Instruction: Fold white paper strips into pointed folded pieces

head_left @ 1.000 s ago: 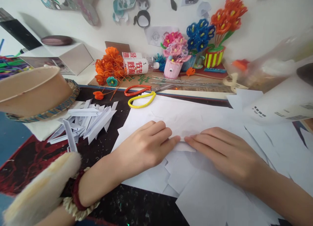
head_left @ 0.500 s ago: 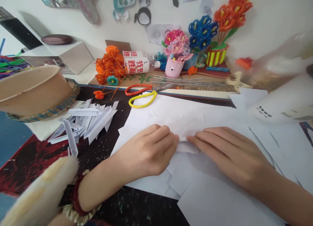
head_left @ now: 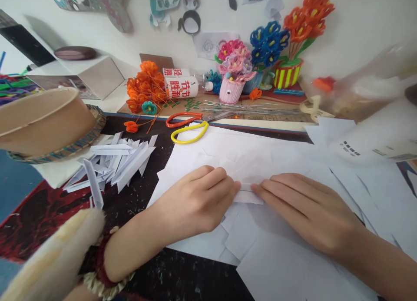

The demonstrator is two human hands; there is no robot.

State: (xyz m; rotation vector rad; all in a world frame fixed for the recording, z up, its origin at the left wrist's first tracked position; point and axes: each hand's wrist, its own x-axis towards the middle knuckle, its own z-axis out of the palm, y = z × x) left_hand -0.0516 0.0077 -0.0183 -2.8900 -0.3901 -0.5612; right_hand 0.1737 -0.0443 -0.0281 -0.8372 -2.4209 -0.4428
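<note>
A small piece of white paper (head_left: 249, 196) with a folded upper edge lies between my two hands. My left hand (head_left: 203, 201) is curled closed, its thumb and fingertips gripping the paper's left end. My right hand (head_left: 304, 207) has its fingers held together, with the fingertips pinching the right end of the fold. Both hands rest on a spread of white sheets (head_left: 270, 257). To the left is a pile of folded paper strips (head_left: 125, 157). Scissors (head_left: 189, 131) with one red and one yellow handle lie beyond my left hand.
A round tan container (head_left: 42, 123) stands at the left, near a white box (head_left: 87, 77). Along the wall are orange flowers (head_left: 146, 86), a plastic bottle (head_left: 182, 86), a pink pot (head_left: 230, 91), a striped pot (head_left: 288, 74) and thin wires (head_left: 250, 109). A plastic bag (head_left: 378, 131) is at the right.
The fold in the paper lies flatter and shows more clearly between my fingertips. My right fingertips have shifted very slightly; my left hand is nearly still.
</note>
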